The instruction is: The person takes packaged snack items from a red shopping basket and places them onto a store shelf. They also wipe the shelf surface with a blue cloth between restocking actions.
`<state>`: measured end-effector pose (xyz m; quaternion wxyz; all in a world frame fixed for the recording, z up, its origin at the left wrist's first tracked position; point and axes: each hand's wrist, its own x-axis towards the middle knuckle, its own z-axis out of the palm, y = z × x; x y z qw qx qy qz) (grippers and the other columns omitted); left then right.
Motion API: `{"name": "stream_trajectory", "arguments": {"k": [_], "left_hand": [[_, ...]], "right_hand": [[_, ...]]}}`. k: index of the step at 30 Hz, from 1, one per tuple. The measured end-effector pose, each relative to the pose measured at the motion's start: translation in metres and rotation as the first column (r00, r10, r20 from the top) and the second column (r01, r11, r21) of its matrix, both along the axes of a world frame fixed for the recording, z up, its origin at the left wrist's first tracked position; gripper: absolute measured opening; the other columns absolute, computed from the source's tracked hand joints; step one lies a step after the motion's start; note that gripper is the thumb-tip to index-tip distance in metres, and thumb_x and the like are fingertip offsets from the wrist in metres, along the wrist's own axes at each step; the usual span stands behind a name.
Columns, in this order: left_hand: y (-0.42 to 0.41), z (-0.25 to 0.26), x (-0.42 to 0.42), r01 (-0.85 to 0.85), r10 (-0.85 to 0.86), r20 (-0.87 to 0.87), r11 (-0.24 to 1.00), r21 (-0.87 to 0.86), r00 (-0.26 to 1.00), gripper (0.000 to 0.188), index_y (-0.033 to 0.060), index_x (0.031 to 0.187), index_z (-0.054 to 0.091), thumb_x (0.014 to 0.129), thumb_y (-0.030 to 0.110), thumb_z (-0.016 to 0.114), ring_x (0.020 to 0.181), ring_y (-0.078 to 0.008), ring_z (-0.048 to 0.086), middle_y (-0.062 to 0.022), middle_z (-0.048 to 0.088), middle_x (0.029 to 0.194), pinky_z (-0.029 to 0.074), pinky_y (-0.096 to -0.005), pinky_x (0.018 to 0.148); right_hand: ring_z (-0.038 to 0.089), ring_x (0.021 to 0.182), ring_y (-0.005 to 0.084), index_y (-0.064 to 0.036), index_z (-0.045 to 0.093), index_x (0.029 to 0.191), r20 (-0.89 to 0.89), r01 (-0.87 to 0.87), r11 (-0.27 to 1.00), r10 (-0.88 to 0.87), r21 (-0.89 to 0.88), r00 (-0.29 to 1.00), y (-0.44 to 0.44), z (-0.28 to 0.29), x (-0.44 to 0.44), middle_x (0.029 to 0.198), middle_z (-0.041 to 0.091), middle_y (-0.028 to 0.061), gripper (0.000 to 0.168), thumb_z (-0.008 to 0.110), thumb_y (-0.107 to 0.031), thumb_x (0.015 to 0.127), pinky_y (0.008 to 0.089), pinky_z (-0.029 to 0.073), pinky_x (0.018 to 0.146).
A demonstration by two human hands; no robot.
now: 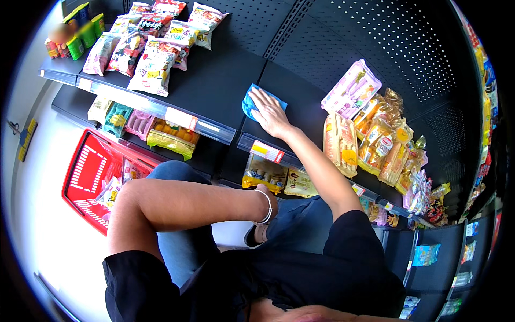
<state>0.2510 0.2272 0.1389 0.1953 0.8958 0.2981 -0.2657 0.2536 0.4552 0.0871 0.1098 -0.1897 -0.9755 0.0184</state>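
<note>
My right hand (270,114) lies flat on a folded blue cloth (250,105), pressing it against the black metal shelf (299,94) just right of the seam between two shelf sections. My left hand (268,197) hangs over my knee, bent at the wrist, with a silvery bracelet around the wrist; its fingers are mostly hidden. Left of the cloth stand several printed snack bags (155,66). To the right of my right arm are a pink pack of bread (351,88) and an upright pack of bread sticks (340,143).
A red plastic shopping basket (76,169) holding snack bags is on the floor at the left. Clear price rails (141,104) edge the shelf. Packaged pastries (173,137) sit on the lower shelf. Green canisters (75,47) stand at far left, and more wrapped bread (374,141) at right.
</note>
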Motion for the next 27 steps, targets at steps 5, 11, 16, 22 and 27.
{"name": "stream_trajectory", "arguments": {"k": [5,11,16,22,27], "left_hand": [[-0.002,0.007,-0.005,-0.063,0.065,0.050,0.997,-0.035,0.997,0.041,0.0047,0.119,0.064,0.087,0.031,0.067,0.112,-0.0320,0.063,-0.0143,0.068,0.114,0.044,-0.0456,0.097],[-0.003,0.009,-0.008,-0.093,0.096,0.054,0.994,-0.056,0.994,0.037,0.0072,0.114,0.067,0.084,0.029,0.070,0.101,-0.0291,0.067,-0.0127,0.071,0.104,0.044,-0.0417,0.084],[0.002,0.007,-0.009,-0.060,0.066,0.076,0.995,-0.078,0.995,0.035,0.0090,0.113,0.067,0.085,0.030,0.068,0.097,-0.0280,0.067,-0.0129,0.072,0.101,0.042,-0.0408,0.081],[0.007,0.004,-0.010,-0.078,0.081,0.108,0.996,-0.035,0.991,0.036,0.0087,0.113,0.067,0.085,0.031,0.068,0.100,-0.0290,0.067,-0.0133,0.071,0.104,0.046,-0.0412,0.082],[0.014,-0.009,-0.008,-0.103,0.096,0.122,0.993,0.056,0.988,0.031,0.0067,0.105,0.072,0.083,0.029,0.069,0.101,-0.0295,0.067,-0.0141,0.070,0.106,0.049,-0.0431,0.084]], "right_hand": [[0.024,0.145,0.0268,-0.010,0.031,0.149,-0.032,0.106,0.991,-0.104,0.081,0.994,0.040,-0.009,-0.039,0.157,0.027,0.0111,0.057,0.037,-0.038,0.100,0.0434,0.019,0.118],[0.022,0.146,0.0250,-0.011,0.029,0.150,-0.006,0.286,0.956,-0.286,0.062,0.958,0.097,-0.012,-0.053,0.158,0.024,0.0086,0.059,0.032,-0.042,0.100,0.0429,0.019,0.118],[0.022,0.146,0.0254,-0.010,0.028,0.151,0.000,0.383,0.922,-0.384,0.056,0.923,0.127,-0.013,-0.056,0.159,0.024,0.0078,0.059,0.030,-0.042,0.101,0.0422,0.019,0.118],[0.022,0.146,0.0252,-0.012,0.028,0.151,0.004,0.446,0.894,-0.446,0.035,0.895,0.135,-0.012,-0.056,0.159,0.023,0.0066,0.059,0.031,-0.042,0.100,0.0433,0.019,0.118],[0.021,0.146,0.0256,-0.013,0.027,0.152,0.015,0.456,0.888,-0.457,0.049,0.889,0.126,-0.012,-0.044,0.159,0.023,0.0065,0.059,0.033,-0.042,0.101,0.0434,0.019,0.117]]}}
